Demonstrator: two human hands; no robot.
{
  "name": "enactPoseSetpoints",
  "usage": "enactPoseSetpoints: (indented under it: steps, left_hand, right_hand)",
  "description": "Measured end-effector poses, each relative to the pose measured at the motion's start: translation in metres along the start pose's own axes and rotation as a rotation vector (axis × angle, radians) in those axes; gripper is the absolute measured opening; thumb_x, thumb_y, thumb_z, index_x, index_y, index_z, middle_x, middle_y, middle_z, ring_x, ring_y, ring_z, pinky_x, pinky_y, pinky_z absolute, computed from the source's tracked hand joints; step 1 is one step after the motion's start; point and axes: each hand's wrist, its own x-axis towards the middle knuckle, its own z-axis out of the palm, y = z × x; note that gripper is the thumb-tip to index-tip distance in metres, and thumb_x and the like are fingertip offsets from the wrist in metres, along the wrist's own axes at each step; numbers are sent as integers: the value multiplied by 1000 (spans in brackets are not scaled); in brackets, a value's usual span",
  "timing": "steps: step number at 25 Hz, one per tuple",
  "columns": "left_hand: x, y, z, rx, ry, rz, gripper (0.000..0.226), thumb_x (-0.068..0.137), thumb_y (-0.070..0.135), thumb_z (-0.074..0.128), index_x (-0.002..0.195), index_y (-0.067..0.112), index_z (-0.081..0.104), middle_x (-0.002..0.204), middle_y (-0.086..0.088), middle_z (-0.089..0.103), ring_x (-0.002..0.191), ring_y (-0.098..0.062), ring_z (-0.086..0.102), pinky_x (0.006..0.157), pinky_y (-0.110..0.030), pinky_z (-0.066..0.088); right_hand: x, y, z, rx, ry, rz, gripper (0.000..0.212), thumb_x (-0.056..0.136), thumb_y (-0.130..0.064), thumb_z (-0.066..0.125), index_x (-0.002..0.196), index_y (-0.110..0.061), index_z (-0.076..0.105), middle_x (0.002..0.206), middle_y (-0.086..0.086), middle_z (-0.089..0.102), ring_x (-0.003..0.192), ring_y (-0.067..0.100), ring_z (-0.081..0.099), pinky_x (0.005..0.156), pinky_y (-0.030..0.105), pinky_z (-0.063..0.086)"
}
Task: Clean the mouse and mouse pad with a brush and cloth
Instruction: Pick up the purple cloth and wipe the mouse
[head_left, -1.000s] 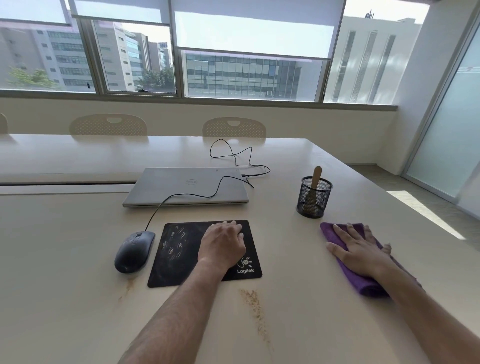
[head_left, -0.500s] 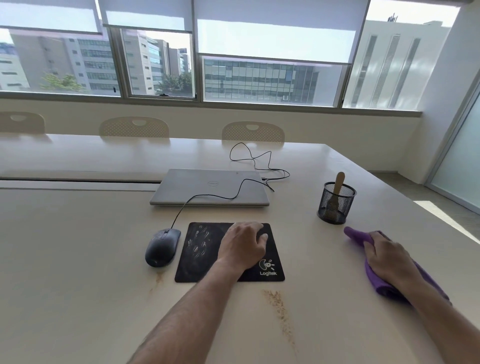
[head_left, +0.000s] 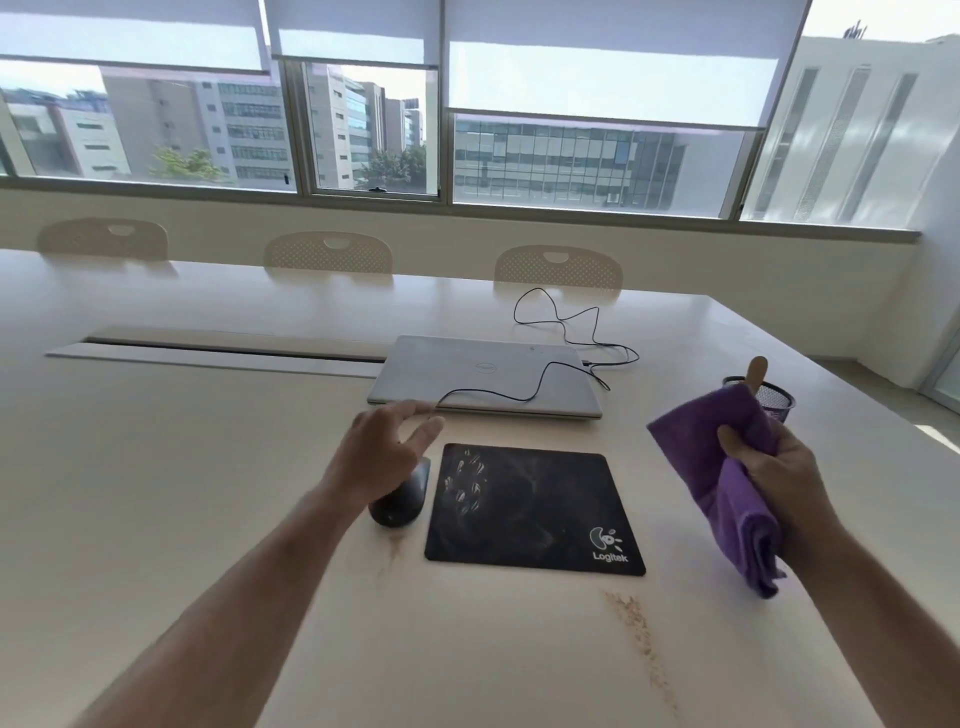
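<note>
Both hands are busy: the right hand (head_left: 779, 470) pinches the soft, limp purple cloth (head_left: 727, 483), while the left hand (head_left: 382, 449), fingers spread wide, hovers over the light, smooth mouse (head_left: 402, 501) at 9 o'clock of the mouse pad (head_left: 530, 512), probably best gripped by its sides.

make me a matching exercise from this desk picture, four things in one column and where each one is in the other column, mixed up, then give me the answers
Things:
1. purple cloth
2. mouse
3. laptop
4. wooden brush handle

Places:
A. closed, behind the mouse pad
B. sticking up from the black mesh cup
C. held up in the right hand
D. on the table left of the mouse pad, under the left hand

Pairs: 1-C, 2-D, 3-A, 4-B
</note>
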Motion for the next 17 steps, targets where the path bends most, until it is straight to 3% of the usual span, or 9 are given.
enactPoseSetpoints:
  steps: [2,4,7,9,11,13,17]
  left_hand:
    - [-7,-30,-19,-45,-19,-54,54,85,63,61,122,24,69,121,6,70,116,-12,62,99,-29,44]
    - [-16,-52,-34,-79,-106,-63,86,72,84,52,134,25,59,130,8,63,122,-9,56,104,-31,42]
    - [-28,-68,-44,-88,-313,-66,120,57,91,60,154,30,24,144,12,49,133,-8,43,110,-32,33]
    - [-28,-72,-44,-52,-420,-47,139,51,87,71,157,34,-2,151,12,41,140,-10,33,113,-31,27]
    - [-27,-74,-41,-31,-467,-45,150,47,84,76,151,39,-22,153,13,38,142,-9,27,117,-34,24]
    - [-25,-75,-39,-38,-475,-46,154,46,82,79,145,44,-33,153,13,39,144,-10,25,120,-38,22]
    - [-21,-76,-40,-70,-495,-48,155,46,81,80,139,46,-40,152,13,41,145,-13,25,120,-39,22]
  right_hand:
    - [-1,-6,33,-13,-84,-48,19,95,-2,59,109,-12,67,80,3,67,62,14,63,49,20,55]
    - [-2,-10,66,-96,-201,-148,26,95,5,56,108,-13,69,77,-9,73,64,4,67,58,19,56]
    - [0,-10,114,-315,-372,-359,43,90,17,52,107,-17,73,89,-20,76,87,-2,70,80,16,52]
    - [1,-7,144,-508,-457,-513,61,82,19,51,107,-30,74,99,-19,76,99,0,69,91,21,51]
    - [-2,-2,173,-710,-543,-646,72,71,15,48,109,-40,73,100,-25,73,97,-8,66,90,17,48]
    - [-5,3,197,-786,-645,-717,69,69,17,48,112,-31,74,96,-30,69,91,-20,61,82,3,40]
    - [-8,19,236,-802,-857,-825,62,69,12,48,114,-23,72,107,-11,74,98,1,65,88,9,43]
